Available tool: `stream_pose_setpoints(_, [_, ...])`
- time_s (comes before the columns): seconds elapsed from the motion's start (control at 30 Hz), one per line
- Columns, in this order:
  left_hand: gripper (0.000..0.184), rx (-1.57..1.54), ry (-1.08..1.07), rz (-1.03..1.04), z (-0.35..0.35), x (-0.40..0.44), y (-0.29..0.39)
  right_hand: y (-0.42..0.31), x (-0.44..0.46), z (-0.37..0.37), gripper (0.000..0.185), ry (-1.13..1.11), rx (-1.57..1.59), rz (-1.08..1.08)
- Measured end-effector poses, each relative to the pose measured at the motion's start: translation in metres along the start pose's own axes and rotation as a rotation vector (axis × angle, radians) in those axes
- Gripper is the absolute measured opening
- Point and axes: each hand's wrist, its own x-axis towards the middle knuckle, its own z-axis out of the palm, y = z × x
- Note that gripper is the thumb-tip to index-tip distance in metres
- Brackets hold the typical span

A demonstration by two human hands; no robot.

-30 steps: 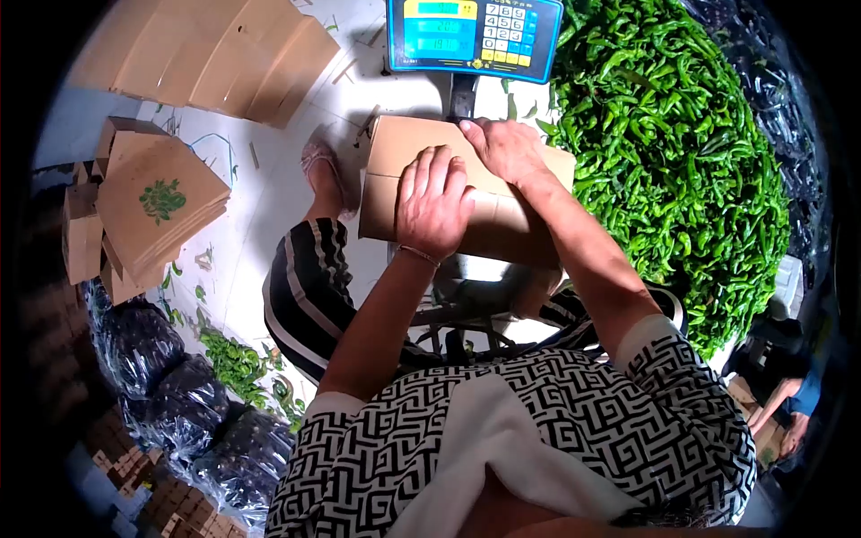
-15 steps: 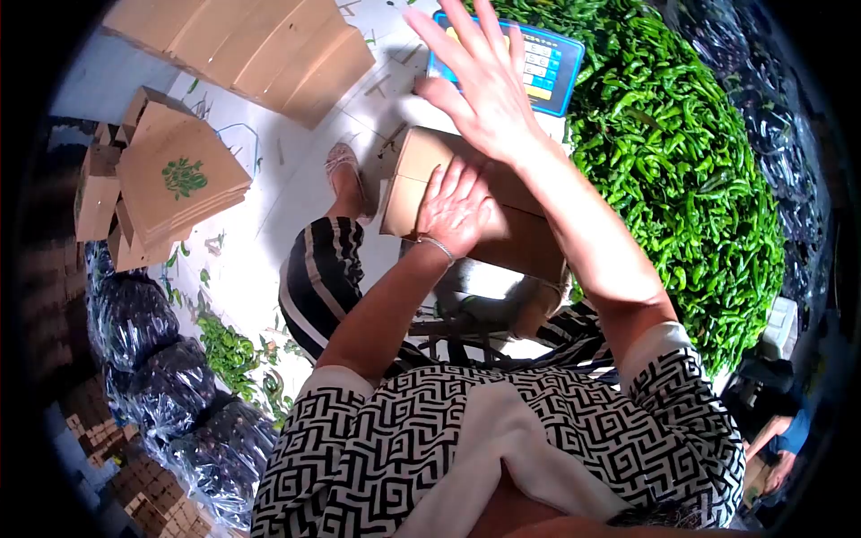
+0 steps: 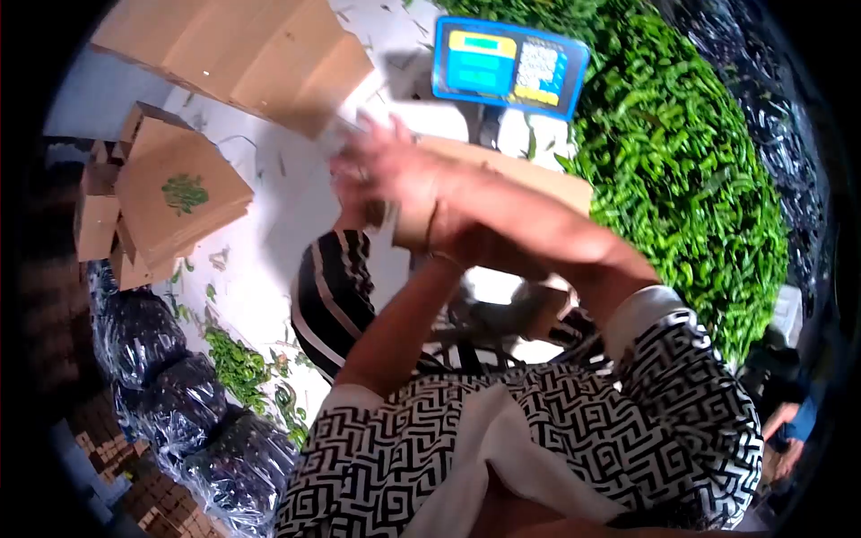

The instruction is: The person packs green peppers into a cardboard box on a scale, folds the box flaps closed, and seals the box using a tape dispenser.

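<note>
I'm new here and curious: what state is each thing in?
Scale display: lit, figures unreadable.
Carton beneath the arms: partly hidden, open or closed unclear.
Right hand: fingers spread, blurred.
Left hand: at the carton, partly hidden.
Green peppers: loose, heaped.
Leaf-printed cardboard: stacked.
Dark plastic bags: bulging, in a row.

Your right forearm (image 3: pixel 547 220) reaches across your front to the left, passing over your left hand (image 3: pixel 459 235). Your right hand (image 3: pixel 395 166) is beyond the crossing, blurred, fingers apart. Your left forearm (image 3: pixel 404 318) angles forward and inward. Your left hand is partly covered and shadowed; its finger pose cannot be verified.
</note>
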Motion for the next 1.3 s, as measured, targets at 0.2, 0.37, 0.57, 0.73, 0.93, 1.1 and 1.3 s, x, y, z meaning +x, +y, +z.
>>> stream_pose_setpoints(0.2, [0.050, 0.294, 0.087, 0.037, -0.020, -0.005, 0.012, 0.065, -0.127, -0.103, 0.070, 0.731, -0.284, 0.367])
stream_pose_setpoints(0.37, [0.051, 0.306, 0.005, 0.036, -0.024, -0.008, 0.011, 0.061, -0.199, 0.016, 0.075, 0.162, -0.362, 0.556])
stream_pose_setpoints(0.57, [0.048, 0.335, 0.061, 0.077, -0.029, -0.004, 0.011, 0.043, -0.182, -0.089, 0.066, 0.589, -0.377, 0.502])
stream_pose_setpoints(0.73, [0.048, 0.352, 0.045, 0.080, -0.027, -0.001, 0.012, 0.076, -0.230, 0.016, 0.065, 0.334, -0.504, 0.546])
stream_pose_setpoints(0.93, [0.043, 0.278, 0.063, 0.259, -0.036, 0.005, 0.010, 0.048, -0.228, 0.007, 0.063, 0.381, -0.155, 1.058])
stream_pose_setpoints(1.1, [0.040, 0.249, 0.019, 0.500, -0.051, -0.007, -0.005, -0.015, -0.240, 0.034, 0.061, 0.508, -0.057, 1.183])
stream_pose_setpoints(1.3, [0.047, 0.719, 0.053, -0.170, -0.029, 0.004, -0.056, -0.017, -0.245, 0.038, 0.061, 0.546, -0.019, 1.148])
